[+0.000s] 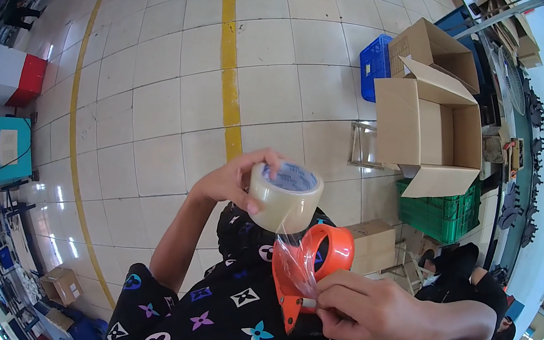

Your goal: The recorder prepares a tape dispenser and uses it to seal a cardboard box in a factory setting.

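Observation:
Raised in front of my body, my left hand (232,182) is closed on a thick roll of clear packing tape (272,206), fingers in its core and thumb on the outer side. A crumpled strip of tape (297,262) runs down from the roll into an orange tape dispenser (340,248). My right hand (363,309) is closed beside the dispenser's roller, its fingertips pinching the strip's lower end. Whether this hand also bears the dispenser is hidden. The dispenser sits just over my lap, below and right of the roll.
To the right, an open cardboard box (397,121) stands above a green crate (439,216), near a blue crate (374,66). A smaller carton (372,247) lies beyond my right hand. Another person (471,285) is low at the right. Yellow lines (230,74) cross the tiled floor.

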